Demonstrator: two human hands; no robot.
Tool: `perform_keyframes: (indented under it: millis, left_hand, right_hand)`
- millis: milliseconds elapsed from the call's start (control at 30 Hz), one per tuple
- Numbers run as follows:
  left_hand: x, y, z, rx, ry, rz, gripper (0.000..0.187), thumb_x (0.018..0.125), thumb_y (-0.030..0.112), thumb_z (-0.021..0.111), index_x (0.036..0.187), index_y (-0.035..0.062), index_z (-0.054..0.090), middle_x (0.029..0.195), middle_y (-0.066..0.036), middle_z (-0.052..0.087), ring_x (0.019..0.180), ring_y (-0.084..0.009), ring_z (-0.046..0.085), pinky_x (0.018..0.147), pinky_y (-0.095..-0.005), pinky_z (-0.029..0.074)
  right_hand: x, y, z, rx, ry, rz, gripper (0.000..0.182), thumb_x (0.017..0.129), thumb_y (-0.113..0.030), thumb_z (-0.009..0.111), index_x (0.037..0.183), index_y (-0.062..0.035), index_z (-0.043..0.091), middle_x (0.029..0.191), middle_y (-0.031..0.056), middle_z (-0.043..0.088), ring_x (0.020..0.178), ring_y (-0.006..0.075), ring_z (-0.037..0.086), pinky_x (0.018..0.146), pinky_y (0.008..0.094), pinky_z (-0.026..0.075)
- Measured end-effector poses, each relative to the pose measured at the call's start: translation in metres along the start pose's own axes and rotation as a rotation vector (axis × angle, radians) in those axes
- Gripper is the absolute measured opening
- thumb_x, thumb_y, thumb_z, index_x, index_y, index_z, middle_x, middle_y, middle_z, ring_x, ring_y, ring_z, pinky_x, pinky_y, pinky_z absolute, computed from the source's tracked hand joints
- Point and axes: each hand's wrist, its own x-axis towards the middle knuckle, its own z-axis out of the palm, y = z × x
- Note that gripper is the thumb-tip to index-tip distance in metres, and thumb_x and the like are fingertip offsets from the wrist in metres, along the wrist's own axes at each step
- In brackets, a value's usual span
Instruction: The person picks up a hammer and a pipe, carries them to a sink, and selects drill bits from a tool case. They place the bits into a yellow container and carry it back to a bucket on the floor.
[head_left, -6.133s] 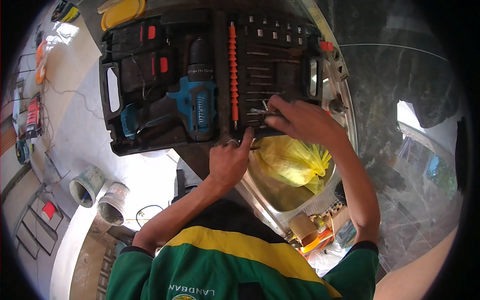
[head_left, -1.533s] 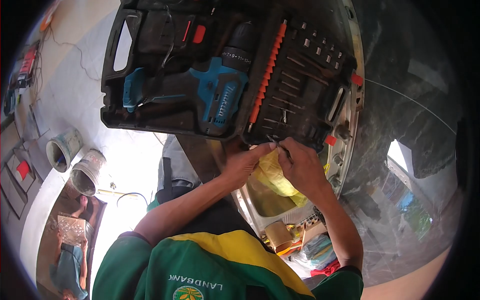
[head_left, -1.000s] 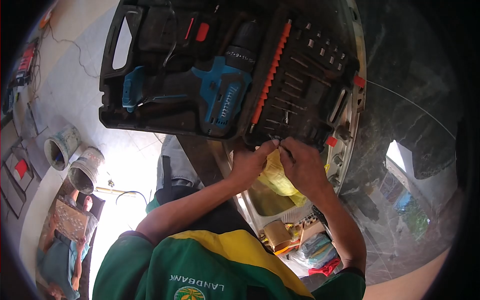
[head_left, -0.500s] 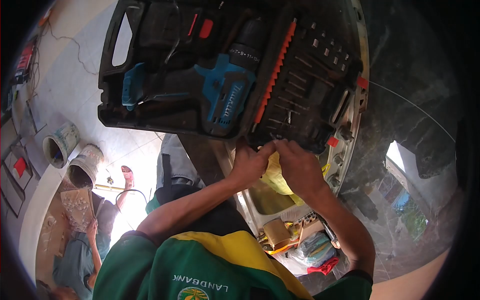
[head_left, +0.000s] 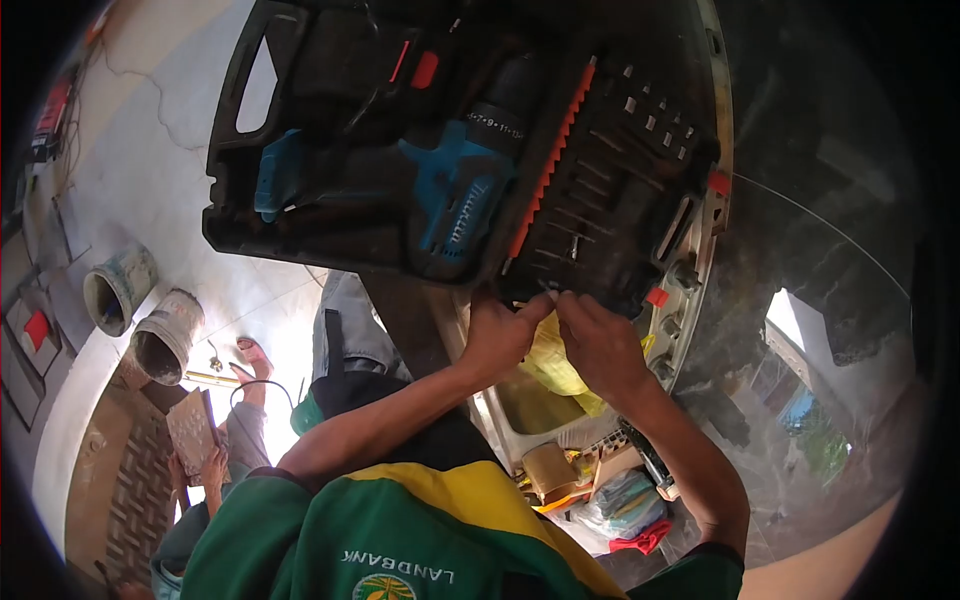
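1. Grey, stained buckets [head_left: 165,338], two of them, stand side by side on the pale floor [head_left: 275,290], well apart from the counter's left edge.
2. Just below them in the view, another person's hands [head_left: 214,468] hold a flat brown board [head_left: 194,428]; a foot [head_left: 255,353] shows near it.
3. The open black case [head_left: 330,232] lies over the dark counter [head_left: 400,318], and its left half reaches out past the counter's left edge. Set in that half are two red tabs [head_left: 425,70] and a blue and black drill [head_left: 465,195].
4. Beside the drill, an orange-red ribbed rod [head_left: 548,165] runs along the case's right half; slim bits [head_left: 590,182] and small silver sockets [head_left: 650,122] sit in rows to its right.
5. At the case's near edge, the left hand [head_left: 502,335] is nearly closed, thumb and finger pinched on a small piece [head_left: 552,294], too hidden to identify.
6. A yellow bag [head_left: 552,358] lies in the metal sink [head_left: 540,408], below and between the hands.
7. The right hand [head_left: 603,345] is curled, its fingertips meeting the left's at that same piece; whether it also grips it, I cannot tell.
8. Rightmost, past the sink's right edge, spreads a dark marbled surface [head_left: 790,250].
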Motion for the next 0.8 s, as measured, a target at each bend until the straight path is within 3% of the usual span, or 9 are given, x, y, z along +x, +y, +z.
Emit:
perform_keyframes:
  millis: [33, 100, 233, 300, 333, 533, 600, 733, 800]
  left_hand:
    - [0.000, -0.003, 0.000, 0.000, -0.001, 0.000, 0.031, 0.077, 0.010, 0.071, 0.101, -0.0055, 0.058, 0.088, -0.008, 0.064, 0.074, -0.0155, 0.061, 0.069, -0.0286, 0.049]
    - [0.000, -0.010, -0.003, -0.006, -0.023, 0.075, 0.037, 0.077, 0.008, 0.071, 0.107, -0.0064, 0.054, 0.097, -0.010, 0.064, 0.088, -0.0174, 0.061, 0.081, -0.0297, 0.048]
    - [0.002, -0.017, -0.006, 0.053, -0.083, 0.141, 0.043, 0.078, 0.008, 0.070, 0.113, -0.0071, 0.050, 0.099, -0.010, 0.063, 0.088, -0.0151, 0.060, 0.078, -0.0285, 0.048]
    - [0.001, -0.014, -0.002, -0.148, -0.014, -0.063, 0.042, 0.079, 0.009, 0.070, 0.112, -0.0075, 0.049, 0.098, -0.010, 0.062, 0.086, -0.0121, 0.058, 0.073, -0.0260, 0.048]
    - [-0.001, -0.015, -0.002, -0.144, -0.014, -0.067, 0.042, 0.079, 0.009, 0.070, 0.112, -0.0075, 0.049, 0.098, -0.010, 0.062, 0.086, -0.0121, 0.058, 0.073, -0.0260, 0.048]
    - [0.005, -0.029, -0.007, -0.071, -0.058, -0.050, 0.036, 0.081, 0.011, 0.068, 0.105, -0.0082, 0.049, 0.083, -0.006, 0.061, 0.065, -0.0073, 0.054, 0.050, -0.0246, 0.041]
    - [0.006, -0.028, -0.003, -0.083, 0.017, -0.005, 0.033, 0.082, 0.013, 0.067, 0.100, -0.0089, 0.050, 0.069, -0.005, 0.058, 0.057, -0.0073, 0.052, 0.043, -0.0264, 0.037]
    - [0.003, -0.023, -0.003, -0.087, -0.042, -0.031, 0.028, 0.083, 0.014, 0.065, 0.092, -0.0077, 0.051, 0.059, -0.004, 0.053, 0.051, -0.0088, 0.052, 0.042, -0.0276, 0.038]
    - [0.001, -0.017, -0.003, -0.073, 0.014, -0.073, 0.021, 0.084, 0.013, 0.063, 0.087, -0.0047, 0.051, 0.053, -0.004, 0.051, 0.048, -0.0122, 0.053, 0.043, -0.0291, 0.041]
  right_hand:
    - [0.001, -0.001, -0.002, -0.001, 0.000, 0.001, 0.033, 0.080, -0.003, 0.057, 0.112, -0.0026, 0.056, 0.096, 0.0132, 0.062, 0.083, 0.0327, 0.066, 0.068, 0.0397, 0.056]
    - [0.004, -0.007, -0.005, -0.012, -0.093, 0.088, 0.032, 0.080, -0.003, 0.056, 0.112, -0.0027, 0.055, 0.097, 0.0133, 0.061, 0.083, 0.0327, 0.066, 0.067, 0.0392, 0.056]
    - [0.005, -0.010, -0.003, 0.002, -0.058, 0.047, 0.031, 0.080, -0.002, 0.055, 0.111, -0.0039, 0.054, 0.097, 0.0135, 0.061, 0.079, 0.0330, 0.066, 0.065, 0.0395, 0.056]
    - [0.005, -0.010, -0.001, -0.060, -0.061, 0.009, 0.032, 0.079, -0.001, 0.056, 0.109, -0.0053, 0.052, 0.097, 0.0139, 0.060, 0.076, 0.0342, 0.066, 0.065, 0.0402, 0.056]
    - [0.005, -0.012, 0.000, -0.055, -0.062, 0.012, 0.032, 0.079, -0.001, 0.056, 0.109, -0.0053, 0.052, 0.097, 0.0139, 0.060, 0.076, 0.0342, 0.066, 0.065, 0.0402, 0.056]
    - [0.008, -0.016, 0.002, -0.109, -0.121, 0.039, 0.032, 0.077, -0.001, 0.058, 0.107, -0.0057, 0.049, 0.096, 0.0152, 0.060, 0.074, 0.0361, 0.066, 0.063, 0.0404, 0.056]
    - [0.007, -0.016, 0.006, -0.074, -0.079, 0.066, 0.030, 0.077, -0.001, 0.057, 0.106, -0.0051, 0.050, 0.097, 0.0163, 0.061, 0.073, 0.0366, 0.066, 0.062, 0.0408, 0.056]
    - [0.013, -0.019, 0.004, -0.019, -0.106, 0.110, 0.026, 0.079, -0.002, 0.055, 0.105, -0.0042, 0.051, 0.098, 0.0187, 0.062, 0.074, 0.0378, 0.066, 0.063, 0.0436, 0.055]
    - [0.013, -0.022, 0.006, -0.014, -0.021, 0.103, 0.020, 0.081, -0.004, 0.053, 0.102, -0.0037, 0.053, 0.093, 0.0218, 0.063, 0.076, 0.0397, 0.064, 0.066, 0.0461, 0.054]
